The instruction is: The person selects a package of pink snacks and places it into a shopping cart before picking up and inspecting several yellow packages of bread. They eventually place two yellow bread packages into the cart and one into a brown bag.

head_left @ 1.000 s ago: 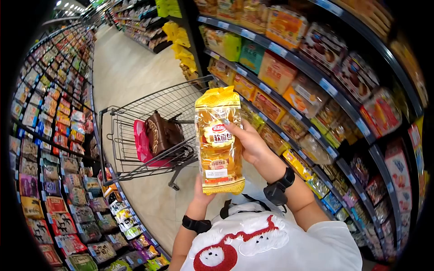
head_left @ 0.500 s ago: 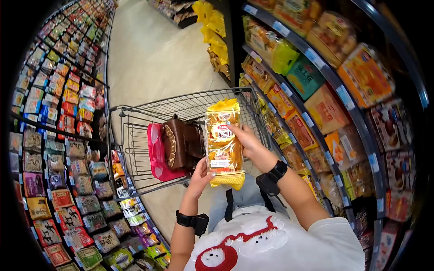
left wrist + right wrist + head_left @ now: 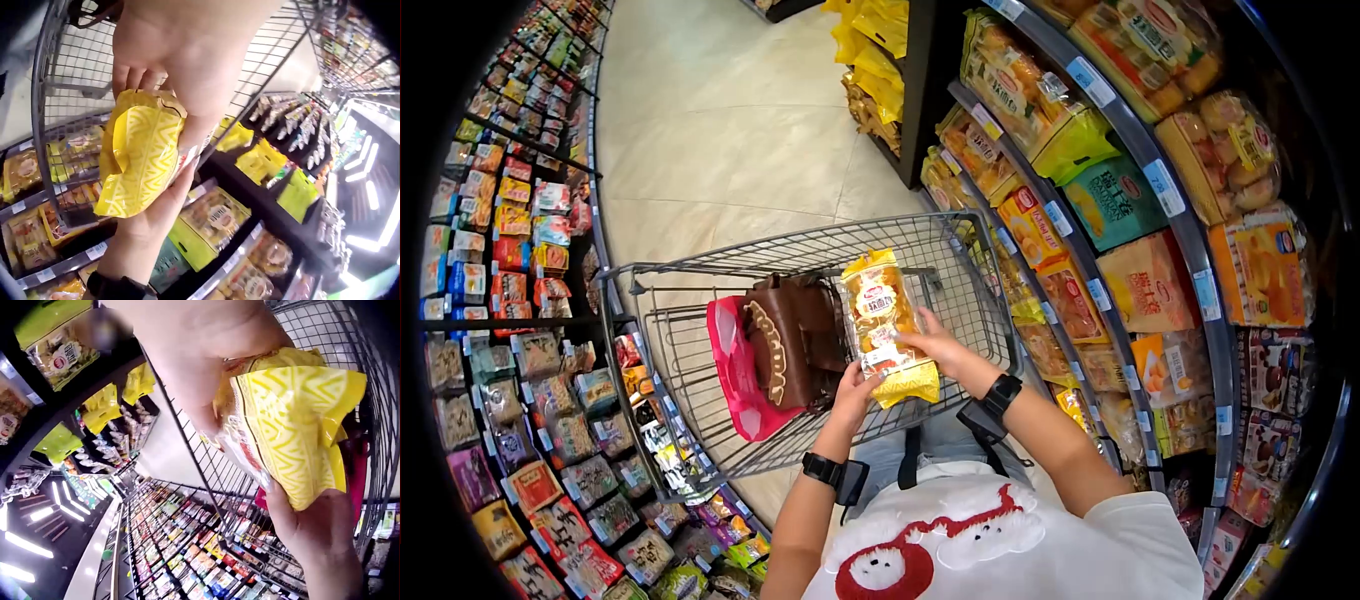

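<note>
A clear and yellow bread package [image 3: 880, 305] is held by both hands over the shopping cart, its far end tilted away from the body. My left hand [image 3: 853, 400] grips the near left edge, and my right hand [image 3: 948, 356] grips the right side with the thumb on the front. In the left wrist view the yellow patterned end [image 3: 147, 156] of the package hangs between the hands. The right wrist view shows that same yellow end [image 3: 290, 425], with fingers curled round the package's sides. Some fingers are hidden behind the package.
The wire cart [image 3: 800, 240] holds a brown bag [image 3: 795, 340] and a pink bag [image 3: 735, 370] at its left. Shelves of packaged bread [image 3: 1145, 280] curve along the right, and racks of small snack packs [image 3: 560, 480] line the left. Pale floor [image 3: 720, 120] stretches ahead.
The package has come down and now tilts away over the cart, with both hands nearer its close end. The cart appears closer to the body, and the head view has turned more downward.
</note>
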A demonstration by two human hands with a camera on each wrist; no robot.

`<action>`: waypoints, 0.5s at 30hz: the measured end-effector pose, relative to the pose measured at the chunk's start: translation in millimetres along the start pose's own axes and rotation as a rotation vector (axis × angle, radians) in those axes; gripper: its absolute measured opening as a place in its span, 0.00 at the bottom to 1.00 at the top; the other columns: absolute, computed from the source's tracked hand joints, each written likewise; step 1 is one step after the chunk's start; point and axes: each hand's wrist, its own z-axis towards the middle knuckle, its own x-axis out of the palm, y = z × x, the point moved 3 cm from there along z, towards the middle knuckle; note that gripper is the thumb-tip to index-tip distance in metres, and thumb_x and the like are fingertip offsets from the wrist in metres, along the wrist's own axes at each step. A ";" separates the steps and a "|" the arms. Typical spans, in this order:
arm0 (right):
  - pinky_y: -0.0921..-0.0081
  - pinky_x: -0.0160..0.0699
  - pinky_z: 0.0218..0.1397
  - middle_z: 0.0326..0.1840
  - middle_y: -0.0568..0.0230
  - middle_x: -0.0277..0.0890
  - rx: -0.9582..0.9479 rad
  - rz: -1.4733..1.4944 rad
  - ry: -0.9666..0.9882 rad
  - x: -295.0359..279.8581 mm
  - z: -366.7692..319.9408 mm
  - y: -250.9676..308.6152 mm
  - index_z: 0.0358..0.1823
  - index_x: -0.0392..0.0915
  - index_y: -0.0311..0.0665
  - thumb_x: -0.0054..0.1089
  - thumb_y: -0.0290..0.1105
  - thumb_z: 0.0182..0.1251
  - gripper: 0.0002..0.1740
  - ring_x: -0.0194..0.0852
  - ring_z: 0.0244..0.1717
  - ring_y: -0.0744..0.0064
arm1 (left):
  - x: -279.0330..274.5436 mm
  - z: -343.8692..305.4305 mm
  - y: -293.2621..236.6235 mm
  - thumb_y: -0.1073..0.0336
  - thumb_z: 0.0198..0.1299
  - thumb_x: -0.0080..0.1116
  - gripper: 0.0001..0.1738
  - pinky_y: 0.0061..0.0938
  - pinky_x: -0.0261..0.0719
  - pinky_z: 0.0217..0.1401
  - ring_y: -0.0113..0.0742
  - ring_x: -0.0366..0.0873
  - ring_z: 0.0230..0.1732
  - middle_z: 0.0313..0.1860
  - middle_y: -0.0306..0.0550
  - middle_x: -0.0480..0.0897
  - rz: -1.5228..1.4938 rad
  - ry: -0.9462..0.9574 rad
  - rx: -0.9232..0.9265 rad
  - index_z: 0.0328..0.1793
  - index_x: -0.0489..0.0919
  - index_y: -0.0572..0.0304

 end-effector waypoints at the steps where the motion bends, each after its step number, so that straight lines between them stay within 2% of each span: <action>1: 0.71 0.74 0.45 0.53 0.52 0.63 0.000 -0.030 -0.023 -6.8 12.5 -9.7 0.63 0.44 0.36 0.63 0.28 0.50 0.43 0.68 0.50 0.64 | -6.1 10.4 4.2 0.73 0.55 0.52 0.24 0.28 0.70 0.54 0.36 0.72 0.51 0.50 0.50 0.73 -0.039 0.017 -0.045 0.58 0.60 0.66; 2: 0.70 0.74 0.45 0.54 0.51 0.62 0.000 -0.059 -0.043 -11.6 23.8 -16.6 0.64 0.43 0.36 0.63 0.28 0.50 0.44 0.67 0.50 0.64 | -15.8 21.8 11.4 0.73 0.55 0.52 0.23 0.29 0.71 0.54 0.36 0.72 0.51 0.50 0.50 0.73 -0.060 0.030 -0.095 0.58 0.61 0.66; 3: 0.69 0.73 0.45 0.56 0.49 0.59 0.029 -0.045 -0.021 -12.0 31.2 -19.7 0.66 0.38 0.36 0.64 0.27 0.49 0.48 0.66 0.52 0.61 | -27.3 32.4 20.1 0.72 0.55 0.52 0.23 0.29 0.71 0.54 0.36 0.72 0.51 0.50 0.50 0.72 -0.079 0.042 -0.145 0.57 0.61 0.66; 7: 0.66 0.75 0.41 0.53 0.48 0.62 0.174 -0.062 -0.148 -35.0 75.8 -66.3 0.66 0.37 0.37 0.66 0.28 0.48 0.51 0.71 0.45 0.59 | -55.6 55.6 33.8 0.72 0.55 0.52 0.22 0.30 0.70 0.55 0.39 0.71 0.52 0.51 0.49 0.71 -0.101 0.062 -0.294 0.56 0.61 0.64; 10: 0.65 0.75 0.41 0.54 0.48 0.61 0.287 -0.061 -0.157 -34.4 90.3 -80.3 0.66 0.38 0.37 0.66 0.28 0.47 0.50 0.70 0.46 0.58 | -68.1 63.8 28.7 0.73 0.53 0.52 0.25 0.32 0.71 0.55 0.40 0.71 0.52 0.52 0.49 0.71 -0.076 0.034 -0.387 0.58 0.59 0.63; 11: 0.67 0.74 0.44 0.56 0.43 0.58 0.307 -0.076 -0.121 -34.8 94.4 -87.1 0.67 0.32 0.35 0.64 0.29 0.49 0.52 0.68 0.50 0.58 | -77.1 70.6 31.3 0.74 0.53 0.53 0.26 0.32 0.71 0.55 0.40 0.71 0.53 0.52 0.49 0.71 -0.048 0.024 -0.413 0.58 0.59 0.63; 14: 0.68 0.74 0.43 0.56 0.43 0.59 0.242 -0.057 -0.132 -36.3 110.6 -103.3 0.67 0.33 0.34 0.65 0.29 0.49 0.53 0.69 0.48 0.58 | -96.1 86.7 38.4 0.72 0.53 0.53 0.28 0.33 0.72 0.53 0.38 0.70 0.53 0.54 0.45 0.70 -0.008 0.002 -0.500 0.61 0.58 0.57; 15: 0.69 0.75 0.43 0.56 0.43 0.59 0.274 -0.105 -0.182 -36.5 113.6 -105.5 0.66 0.33 0.33 0.66 0.30 0.49 0.52 0.69 0.47 0.58 | -99.4 91.5 38.1 0.72 0.53 0.53 0.29 0.34 0.71 0.53 0.38 0.70 0.54 0.54 0.45 0.69 0.007 -0.001 -0.536 0.61 0.58 0.57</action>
